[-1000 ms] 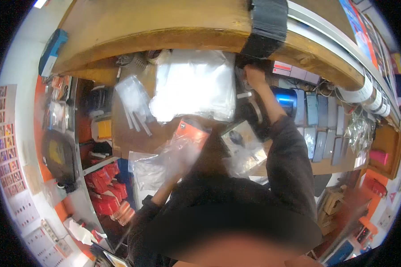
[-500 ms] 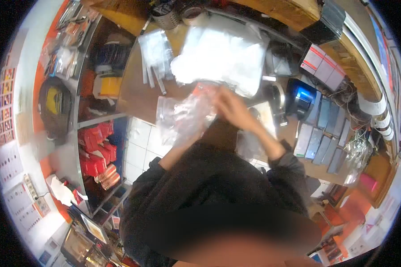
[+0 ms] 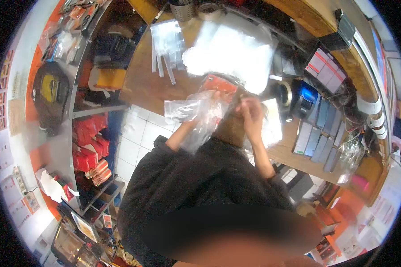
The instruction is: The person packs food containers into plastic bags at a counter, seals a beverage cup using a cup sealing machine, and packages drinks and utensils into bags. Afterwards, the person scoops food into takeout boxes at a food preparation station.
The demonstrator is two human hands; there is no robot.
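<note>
Left hand (image 3: 192, 125) is holding the clear plastic bags (image 3: 200, 111), and the bags cover most of it, so the exact grip of its fingers I cannot tell. Just beyond this hand is the orange packet (image 3: 220, 85), partly under the clear plastic. Right hand (image 3: 251, 109) is raised beside the packet, with its fingers bent and blurred; whether they pinch something, I cannot tell. To the right of this hand, a pale flat packet (image 3: 272, 121) lies near on the bench (image 3: 142, 86). Farther to its right are a roll of tape (image 3: 284, 94), a device with blue light (image 3: 306, 97) and rows of flat slim boxes (image 3: 317, 137). Beyond both hands there is a bright stack of plastic sheets (image 3: 236, 49). Beyond the left hand, more to the left, lie narrow clear sleeves (image 3: 168, 40).
</note>
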